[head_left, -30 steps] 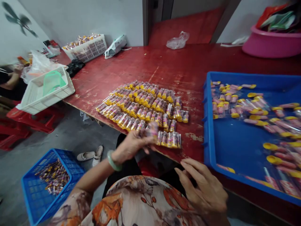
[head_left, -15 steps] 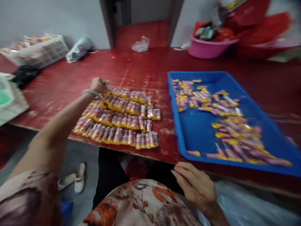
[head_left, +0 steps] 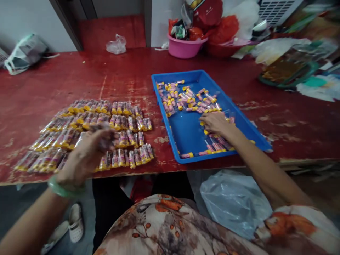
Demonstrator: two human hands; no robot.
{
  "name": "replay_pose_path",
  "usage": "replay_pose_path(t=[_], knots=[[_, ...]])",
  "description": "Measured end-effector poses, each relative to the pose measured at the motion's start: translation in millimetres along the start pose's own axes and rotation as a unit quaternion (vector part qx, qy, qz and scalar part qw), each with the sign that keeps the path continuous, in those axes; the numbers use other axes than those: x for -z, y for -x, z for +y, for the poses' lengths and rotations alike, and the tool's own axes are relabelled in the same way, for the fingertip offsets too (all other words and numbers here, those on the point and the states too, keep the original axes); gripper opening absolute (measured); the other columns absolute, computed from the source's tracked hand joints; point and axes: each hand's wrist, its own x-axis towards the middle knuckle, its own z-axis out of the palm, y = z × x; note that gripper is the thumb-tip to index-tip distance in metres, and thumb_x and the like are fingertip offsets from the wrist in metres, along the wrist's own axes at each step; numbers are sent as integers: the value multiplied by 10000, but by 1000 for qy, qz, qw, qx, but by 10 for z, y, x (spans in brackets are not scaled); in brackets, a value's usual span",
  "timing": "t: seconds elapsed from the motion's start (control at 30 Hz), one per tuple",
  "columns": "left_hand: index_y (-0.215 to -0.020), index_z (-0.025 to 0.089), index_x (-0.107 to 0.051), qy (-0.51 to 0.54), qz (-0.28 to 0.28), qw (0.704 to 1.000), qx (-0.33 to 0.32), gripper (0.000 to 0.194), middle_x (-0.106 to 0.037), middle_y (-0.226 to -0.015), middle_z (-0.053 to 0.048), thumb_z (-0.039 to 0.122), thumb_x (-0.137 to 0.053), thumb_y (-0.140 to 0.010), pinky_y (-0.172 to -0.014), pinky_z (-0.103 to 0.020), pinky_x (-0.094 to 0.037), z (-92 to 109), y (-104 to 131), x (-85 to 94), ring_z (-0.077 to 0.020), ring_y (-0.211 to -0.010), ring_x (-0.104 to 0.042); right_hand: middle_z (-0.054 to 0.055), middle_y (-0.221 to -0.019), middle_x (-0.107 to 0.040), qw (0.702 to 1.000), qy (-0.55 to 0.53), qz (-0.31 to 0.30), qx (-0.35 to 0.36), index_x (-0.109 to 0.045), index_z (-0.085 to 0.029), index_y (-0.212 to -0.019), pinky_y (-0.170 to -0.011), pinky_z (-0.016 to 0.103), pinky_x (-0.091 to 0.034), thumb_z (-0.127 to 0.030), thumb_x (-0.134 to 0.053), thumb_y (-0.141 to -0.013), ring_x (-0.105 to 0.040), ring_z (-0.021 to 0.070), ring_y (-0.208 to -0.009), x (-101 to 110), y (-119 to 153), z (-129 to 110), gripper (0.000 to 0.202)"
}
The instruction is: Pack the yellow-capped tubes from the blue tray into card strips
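The right hand [head_left: 214, 123] reaches among pink tubes with yellow caps [head_left: 196, 101] in a blue rectangular plastic tray [head_left: 186, 132]. The left hand [head_left: 89, 150], blurred, is over rows of clear-wrapped yellow-ended tubes [head_left: 92, 115] on the worn red surface [head_left: 127, 79]; whether its fingers grip anything is unclear.

right hand [head_left: 215, 123] moved into blue tray [head_left: 183, 129] | left hand [head_left: 86, 152] drawn back over nearer tubes [head_left: 121, 157]

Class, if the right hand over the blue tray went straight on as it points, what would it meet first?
Probably the loose yellow-capped tubes just beyond the fingertips of the right hand, though its height is unclear.
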Motion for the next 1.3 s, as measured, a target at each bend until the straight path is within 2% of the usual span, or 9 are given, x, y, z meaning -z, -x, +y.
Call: replay_pose_path(t=[0.13,0.3,0.43,0.53,0.6,0.67,0.8,1.13,1.3], knots=[[-828,120,-712,115,-79,980,141,127,-743,-792,-78,141,-779,-722,-627,-286,-604,-602,396,-354,-184,-682,-706,83,-645,-658,998,-61,-1,17,-579,-141,-528,-569,259,-320,-91,-607,-818,-611,129,-637,-187,-244,25,295],[-868,131,-740,168,-84,974,130,319,-740,-802,-60,211,-908,-608,-677,-303,-615,-918,523,-496,-183,-715,-710,57,-695,-665,988,-139,60,35,-637,-140,-661,-536,238,-320,-186,-565,-878,-603,107,-606,-159,-130,-100,234],[-852,124,-746,169,-61,977,112,329,-735,-801,-39,172,-920,-576,-709,-281,-596,-1022,523,-534,-147,-706,-687,88,-930,-694,963,-230,139,31,-703,-190,-882,-580,291,-421,-210,-640,-781,-602,168,-695,53,214,-623,122],[-932,138,-745,156,-62,979,113,390,-746,-887,-49,205,-916,-588,-704,-305,-595,-1121,503,-561,-175,-766,-697,61,-903,-672,828,-531,181,10,-687,-214,-811,-636,319,-476,-327,-645,-804,-622,199,-784,239,574,-1250,120],[-969,149,-738,152,-65,980,111,419,-747,-922,-50,226,-912,-596,-691,-314,-592,-1175,497,-587,-184,-777,-697,39,-783,-643,729,-676,111,-25,-659,-199,-752,-618,309,-471,-344,-628,-820,-605,184,-725,310,783,-1666,163],[-974,156,-733,157,-65,980,99,421,-747,-915,-40,228,-910,-598,-710,-309,-584,-1200,505,-620,-175,-766,-694,8,-676,-599,688,-720,39,-83,-644,-186,-717,-545,266,-418,-359,-660,-816,-541,137,-607,318,918,-2001,200],[-872,136,-727,165,-66,978,109,351,-730,-828,-27,208,-913,-583,-704,-267,-564,-1171,554,-671,-139,-696,-674,-21,-612,-585,679,-714,-34,-167,-691,-178,-826,-519,236,-400,-397,-740,-737,-509,114,-553,231,961,-2327,241],[-901,136,-738,170,-58,978,103,373,-738,-834,-32,219,-916,-583,-727,-279,-562,-1208,548,-557,-147,-704,-681,-8,-570,-590,720,-677,-42,-147,-688,-180,-615,-513,234,-398,-363,-711,-729,-510,121,-557,317,792,-2344,217],[-991,144,-732,186,-50,977,89,433,-755,-951,-61,219,-909,-603,-804,-329,-580,-1210,547,-516,-186,-809,-710,0,-695,-603,663,-736,-18,-139,-765,-191,-830,-409,203,-292,-397,-715,-811,-417,61,-483,264,922,-2207,213]])
